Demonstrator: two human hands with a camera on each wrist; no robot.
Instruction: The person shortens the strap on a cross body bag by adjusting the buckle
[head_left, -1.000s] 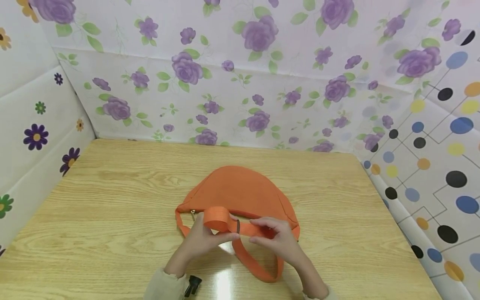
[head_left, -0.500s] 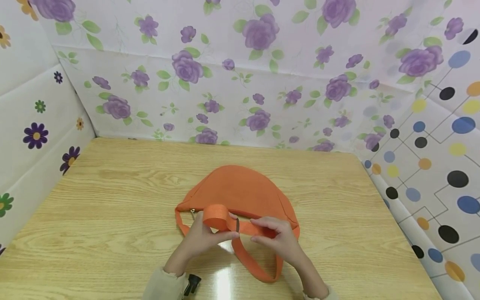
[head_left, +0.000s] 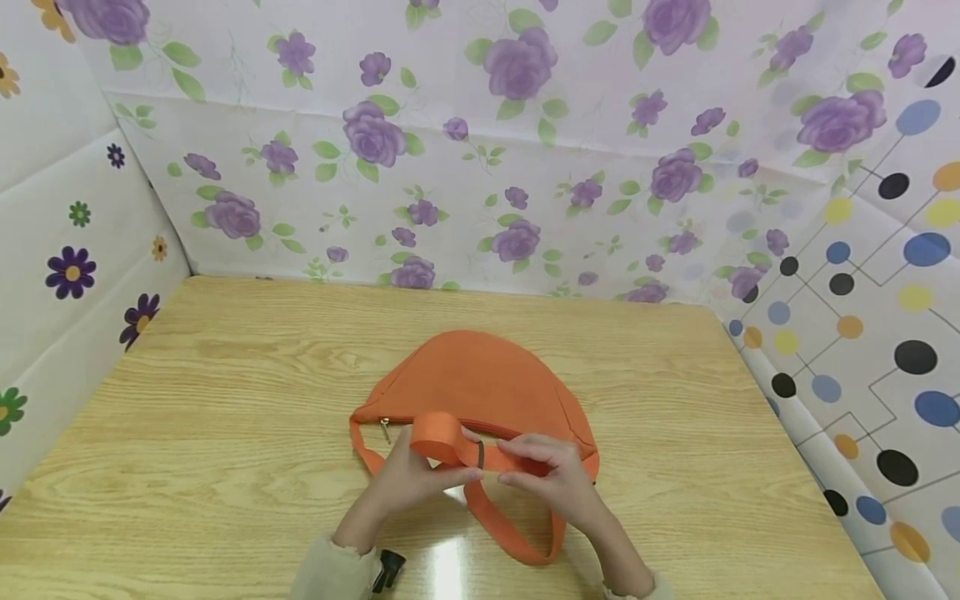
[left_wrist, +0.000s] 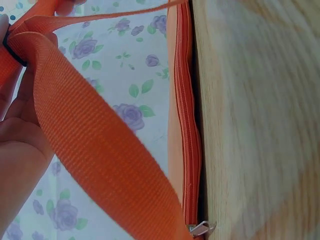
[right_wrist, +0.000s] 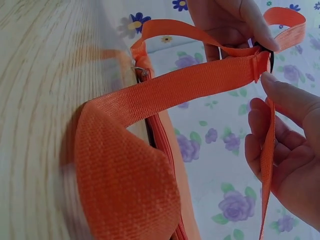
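An orange waist bag (head_left: 480,375) lies on the table, its zipper edge toward me. Its orange webbing strap (left_wrist: 95,135) loops up through a thin black slider (head_left: 481,455), with a round loop standing out to the left. My left hand (head_left: 408,475) pinches the slider and the strap there between thumb and fingers. Just right of it, my right hand (head_left: 555,479) holds the strap by thumb and fingertips. In the right wrist view, a length of strap hangs past the right hand's fingers (right_wrist: 282,145), and the left thumb presses the slider.
A black buckle (head_left: 388,571) lies by the left sleeve (head_left: 333,571). The zipper pull (head_left: 386,428) hangs at the bag's left end. Patterned sheets close off the wooden table (head_left: 225,375) at the back and both sides.
The left hand with the slider and strap loop shifts very slightly to the right. Both hands keep their hold, and the bag stays in place.
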